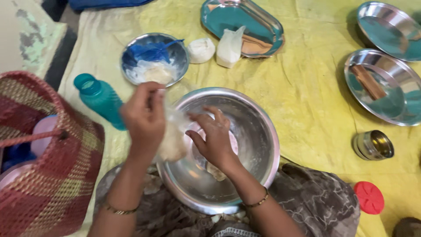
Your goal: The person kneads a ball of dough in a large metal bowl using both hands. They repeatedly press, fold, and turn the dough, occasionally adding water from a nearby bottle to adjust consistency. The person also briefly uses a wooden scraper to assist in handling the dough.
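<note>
Hands work over a large steel bowl (258,131): the left hand (144,118) pinches the top of a clear plastic bag (173,138) of pale flour, perhaps dough, while the right hand (215,138) grips the bag's side. Beyond the left hand sits a teal bottle (100,98); a woven basket (66,175) lies further left.

A teal bottle (100,100) stands by my woven basket (52,175); steel plates (381,85) (one holding brown sticks), a small tin (373,145) and red lid (369,197) lie right.
</note>
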